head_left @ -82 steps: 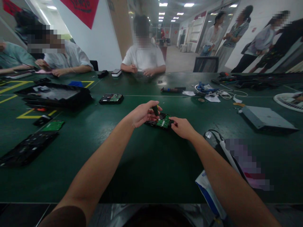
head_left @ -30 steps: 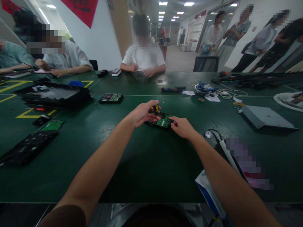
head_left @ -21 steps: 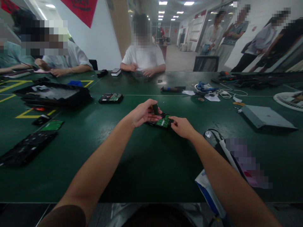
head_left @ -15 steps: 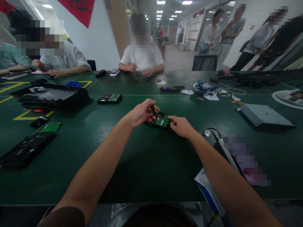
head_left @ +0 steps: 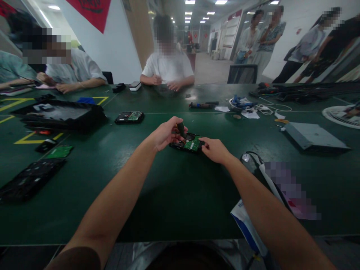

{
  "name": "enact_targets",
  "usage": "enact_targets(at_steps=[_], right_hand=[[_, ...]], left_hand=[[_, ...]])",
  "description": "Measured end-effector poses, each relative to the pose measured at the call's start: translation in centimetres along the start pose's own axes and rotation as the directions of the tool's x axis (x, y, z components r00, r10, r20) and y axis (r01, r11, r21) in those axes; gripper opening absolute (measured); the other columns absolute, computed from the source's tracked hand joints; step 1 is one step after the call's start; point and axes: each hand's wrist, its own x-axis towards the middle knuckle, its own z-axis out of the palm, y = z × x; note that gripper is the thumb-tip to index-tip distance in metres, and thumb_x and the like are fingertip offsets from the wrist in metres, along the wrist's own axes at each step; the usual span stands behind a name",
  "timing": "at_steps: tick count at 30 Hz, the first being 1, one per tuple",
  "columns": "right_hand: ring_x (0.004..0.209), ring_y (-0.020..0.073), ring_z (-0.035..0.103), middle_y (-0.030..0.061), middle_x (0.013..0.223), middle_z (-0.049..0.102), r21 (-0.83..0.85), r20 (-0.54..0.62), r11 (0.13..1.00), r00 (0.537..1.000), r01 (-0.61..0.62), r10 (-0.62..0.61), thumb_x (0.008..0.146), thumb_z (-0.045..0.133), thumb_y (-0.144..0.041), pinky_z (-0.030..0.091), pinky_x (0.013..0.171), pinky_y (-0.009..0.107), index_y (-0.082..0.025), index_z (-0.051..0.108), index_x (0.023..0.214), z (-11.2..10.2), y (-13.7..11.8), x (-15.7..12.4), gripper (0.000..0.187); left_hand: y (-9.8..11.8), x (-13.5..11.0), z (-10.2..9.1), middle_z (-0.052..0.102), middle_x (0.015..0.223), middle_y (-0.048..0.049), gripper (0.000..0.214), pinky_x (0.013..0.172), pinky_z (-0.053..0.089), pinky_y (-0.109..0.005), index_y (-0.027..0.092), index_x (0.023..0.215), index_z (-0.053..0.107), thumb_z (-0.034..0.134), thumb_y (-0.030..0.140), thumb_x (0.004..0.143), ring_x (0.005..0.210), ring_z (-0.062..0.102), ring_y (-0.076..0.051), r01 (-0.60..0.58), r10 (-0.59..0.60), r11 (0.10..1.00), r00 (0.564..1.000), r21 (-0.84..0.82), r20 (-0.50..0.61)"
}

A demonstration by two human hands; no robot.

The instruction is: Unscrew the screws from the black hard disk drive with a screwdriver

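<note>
A hard drive with a green circuit board lies on the dark green table in front of me. My left hand is closed round the dark handle of a screwdriver, which stands nearly upright over the drive's left part. The screwdriver's tip is too small to make out. At the drive's right end, my right hand pinches the edge between thumb and fingers. A second hard drive rests farther back on the left, apart from both hands.
On the left are a black tray, a loose green circuit board and a black plastic housing. To the right lie a grey metal box, cables and a plastic bag. People sit across the table; others stand behind.
The screwdriver's handle has turned in my left hand: its yellow mark no longer shows. My right hand keeps its hold on the drive. The whole view has shifted slightly.
</note>
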Motion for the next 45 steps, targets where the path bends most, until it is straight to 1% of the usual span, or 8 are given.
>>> enact_targets(at_steps=[3, 6, 14, 23, 30, 34, 40, 45], right_hand=[[0.072, 0.0159, 0.064, 0.0045, 0.09, 0.076, 0.0, -0.006, 1.0, 1.0, -0.005, 0.005, 0.095, 0.058, -0.025, 0.045, 0.069, 0.027, -0.02, 0.064, 0.14, 0.0, -0.1, -0.1, 0.045], [0.072, 0.0156, 0.064, 0.0049, 0.093, 0.076, -0.004, -0.019, 1.0, 1.0, 0.004, -0.004, 0.094, 0.058, -0.023, 0.044, 0.069, 0.027, -0.02, 0.065, 0.139, -0.1, -0.2, -0.1, 0.045], [0.073, 0.0157, 0.064, 0.0048, 0.094, 0.076, -0.018, -0.031, 1.0, 0.999, 0.008, -0.009, 0.095, 0.057, -0.023, 0.044, 0.07, 0.027, -0.021, 0.066, 0.138, 0.1, -0.1, 0.0, 0.044], [0.075, 0.0168, 0.065, 0.0055, 0.094, 0.077, -0.019, -0.007, 1.0, 1.0, -0.001, 0.001, 0.095, 0.058, -0.024, 0.046, 0.071, 0.028, -0.02, 0.064, 0.139, -0.1, -0.2, 0.0, 0.045], [0.073, 0.0165, 0.065, 0.004, 0.088, 0.075, -0.01, 0.006, 1.0, 1.0, 0.004, -0.004, 0.096, 0.057, -0.024, 0.047, 0.072, 0.029, -0.02, 0.063, 0.14, -0.1, -0.2, 0.0, 0.045], [0.074, 0.0161, 0.065, 0.004, 0.089, 0.076, -0.004, 0.002, 1.0, 1.0, 0.005, -0.005, 0.096, 0.057, -0.024, 0.046, 0.072, 0.028, -0.02, 0.063, 0.141, -0.2, -0.3, -0.1, 0.045], [0.073, 0.0161, 0.065, 0.0044, 0.089, 0.075, 0.0, 0.005, 1.0, 1.0, -0.005, 0.005, 0.096, 0.057, -0.024, 0.046, 0.071, 0.028, -0.021, 0.063, 0.141, -0.1, -0.2, 0.0, 0.045], [0.076, 0.0163, 0.066, 0.0052, 0.092, 0.076, 0.0, 0.004, 1.0, 1.0, -0.008, 0.008, 0.095, 0.058, -0.024, 0.047, 0.075, 0.028, -0.021, 0.063, 0.14, -0.1, -0.2, -0.1, 0.045]], left_hand=[[0.0, -0.1, 0.0, 0.072, 0.104, -0.0157, 0.045, 0.051, 0.046, -0.027, 0.012, 0.094, 0.071, 0.059, 0.055, 0.086, 0.063, 0.059, -0.015, -0.024, 0.024, 0.999, 0.999, 0.031, -0.026], [0.1, -0.3, 0.3, 0.071, 0.1, -0.0155, 0.042, 0.054, 0.05, -0.028, 0.012, 0.094, 0.069, 0.06, 0.053, 0.087, 0.066, 0.064, -0.018, -0.018, 0.02, 0.999, 0.999, 0.042, -0.044], [0.2, -0.5, 1.1, 0.072, 0.1, -0.0151, 0.034, 0.067, 0.061, -0.035, 0.014, 0.094, 0.064, 0.067, 0.047, 0.084, 0.078, 0.074, -0.025, 0.009, -0.012, 0.996, 1.0, -0.094, -0.029], [-0.1, -0.2, 0.4, 0.07, 0.109, -0.0166, 0.042, 0.055, 0.054, -0.027, 0.012, 0.098, 0.071, 0.064, 0.051, 0.086, 0.07, 0.067, -0.018, -0.027, 0.026, 1.0, 0.999, -0.017, -0.037], [0.0, -0.2, 0.5, 0.072, 0.108, -0.0169, 0.038, 0.069, 0.062, -0.037, 0.015, 0.103, 0.061, 0.061, 0.049, 0.086, 0.081, 0.076, -0.027, 0.028, -0.029, 0.996, 1.0, -0.087, -0.011], [-0.1, -0.1, 0.5, 0.073, 0.111, -0.0186, 0.038, 0.072, 0.063, -0.036, 0.014, 0.1, 0.062, 0.061, 0.049, 0.086, 0.085, 0.076, -0.027, 0.053, -0.049, 0.992, 0.998, -0.117, 0.035], [0.0, -0.2, 0.3, 0.071, 0.108, -0.0166, 0.038, 0.064, 0.059, -0.032, 0.013, 0.096, 0.068, 0.062, 0.049, 0.085, 0.074, 0.07, -0.021, 0.018, -0.016, 0.998, 1.0, -0.066, 0.026], [0.3, -0.5, 0.4, 0.069, 0.103, -0.0161, 0.038, 0.064, 0.059, -0.034, 0.013, 0.095, 0.067, 0.059, 0.049, 0.087, 0.071, 0.068, -0.021, 0.003, -0.003, 1.0, 1.0, -0.02, 0.008]])
